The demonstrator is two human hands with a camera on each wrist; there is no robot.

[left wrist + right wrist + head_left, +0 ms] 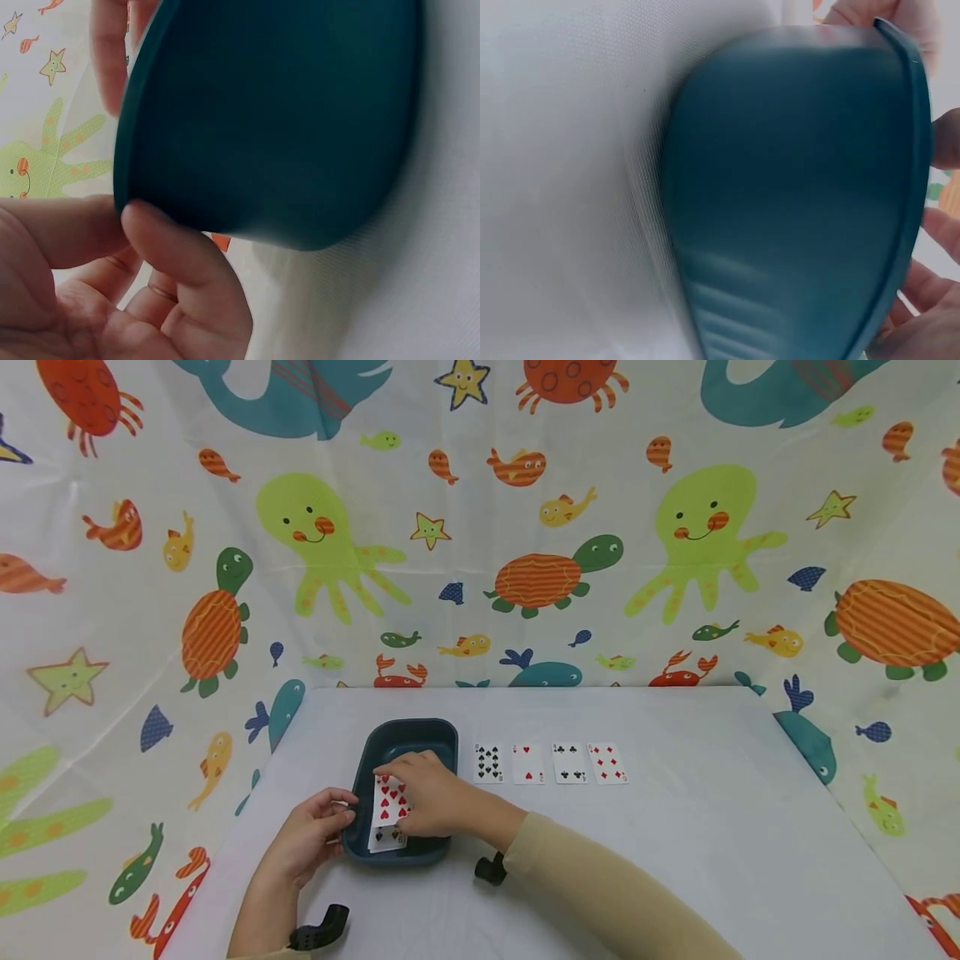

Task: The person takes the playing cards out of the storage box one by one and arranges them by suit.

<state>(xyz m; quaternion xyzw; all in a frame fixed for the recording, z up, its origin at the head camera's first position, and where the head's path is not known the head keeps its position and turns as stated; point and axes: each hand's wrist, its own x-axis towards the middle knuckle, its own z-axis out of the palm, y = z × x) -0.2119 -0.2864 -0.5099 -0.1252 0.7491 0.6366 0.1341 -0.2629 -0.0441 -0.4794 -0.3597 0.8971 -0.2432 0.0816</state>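
A dark teal tray [420,858] stands on the white table. My left hand [309,833] pinches its left rim between thumb and fingers; the left wrist view shows the tray's outer wall [277,127] up close. Over the tray's inside is my right hand [435,795], which holds a hearts playing card [389,802] by its edges with thumb and fingers. Beneath that card, a black-suited card [386,840] shows at its lower end. In the right wrist view the tray wall [795,172] hides the cards, and only parts of both hands appear past the rim.
Right of the tray lies a row of face-up cards: a black-suited card [489,765], a two of hearts [528,766], a clubs card [569,765] and a diamonds card [607,765]. Behind the table hangs a sea-animal curtain [465,543]. Black straps sit by both wrists.
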